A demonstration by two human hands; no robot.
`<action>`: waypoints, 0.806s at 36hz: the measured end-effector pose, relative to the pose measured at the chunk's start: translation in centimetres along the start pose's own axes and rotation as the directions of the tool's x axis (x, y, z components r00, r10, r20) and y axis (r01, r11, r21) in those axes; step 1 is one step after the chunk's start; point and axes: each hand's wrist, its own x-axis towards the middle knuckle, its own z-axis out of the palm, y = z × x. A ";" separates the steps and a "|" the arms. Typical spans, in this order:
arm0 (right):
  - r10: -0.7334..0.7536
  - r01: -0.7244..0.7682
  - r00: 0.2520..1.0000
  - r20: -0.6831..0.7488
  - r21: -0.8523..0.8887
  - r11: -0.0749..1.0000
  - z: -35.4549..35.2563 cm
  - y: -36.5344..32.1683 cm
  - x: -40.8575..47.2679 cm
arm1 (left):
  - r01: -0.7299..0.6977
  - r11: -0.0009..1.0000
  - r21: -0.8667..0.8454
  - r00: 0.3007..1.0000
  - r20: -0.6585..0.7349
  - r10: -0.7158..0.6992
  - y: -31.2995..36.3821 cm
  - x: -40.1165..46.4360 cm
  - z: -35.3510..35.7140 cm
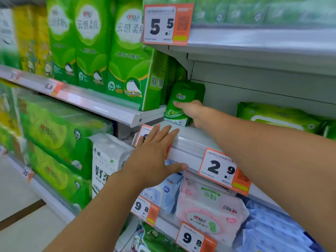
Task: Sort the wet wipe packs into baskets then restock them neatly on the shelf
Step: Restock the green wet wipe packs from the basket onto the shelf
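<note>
Green upright plastic wipe pack [179, 104], gripped by right hand [194, 111], could topple sideways; flat-open left hand [154, 151] holds nothing.

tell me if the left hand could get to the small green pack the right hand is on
Probably yes: the left hand rests flat on the shelf edge just below the small green pack, with bare shelf between; only the right hand crowds its right side.

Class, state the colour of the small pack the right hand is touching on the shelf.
Green, with a white bottom edge: the small pack, seen in the head view.
</note>
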 end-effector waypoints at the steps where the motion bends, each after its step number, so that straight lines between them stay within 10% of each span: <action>1: -0.004 0.004 1.000 -0.005 -0.005 1.000 -0.1 -0.1 -0.3 | 0.003 1.000 0.000 1.000 0.012 -0.003 0.0 0.1 0.0; 6: -0.222 0.200 0.962 -0.156 -0.146 0.969 -2.6 -1.5 -7.1 | 0.003 1.000 0.020 0.992 -0.126 0.000 1.4 -0.7 -0.3; 10: -0.578 0.667 0.700 -0.419 0.098 0.738 -5.2 0.2 -20.4 | -0.155 0.982 0.110 0.934 -0.308 0.182 3.3 -4.6 1.7; 12: -0.602 0.719 0.671 -0.433 0.184 0.670 -5.3 4.4 -27.1 | -0.174 0.982 0.077 0.974 -0.136 0.183 4.4 -8.0 3.9; 14: -0.532 0.601 0.782 -0.325 0.171 0.780 -3.9 10.6 -31.4 | -0.138 0.981 0.134 0.959 0.264 0.099 5.5 -11.6 5.8; 17: -0.097 0.109 0.991 0.092 -0.135 0.985 -0.2 23.1 -36.0 | -0.021 0.951 0.309 0.655 0.723 -0.220 4.9 -18.5 10.7; 21: 0.490 -0.089 0.799 0.349 -0.737 0.670 1.7 34.9 -44.5 | 0.398 0.785 0.474 0.414 0.671 -0.615 1.3 -30.4 17.4; 25: 0.580 -0.216 0.741 0.338 -0.698 0.682 2.4 39.3 -50.4 | 0.626 0.610 0.486 0.246 0.619 -0.746 2.8 -37.1 20.9; 29: 0.491 -0.194 0.828 0.272 -0.682 0.705 3.1 39.4 -51.7 | 0.769 0.497 0.403 0.312 0.442 -0.841 4.7 -37.4 21.8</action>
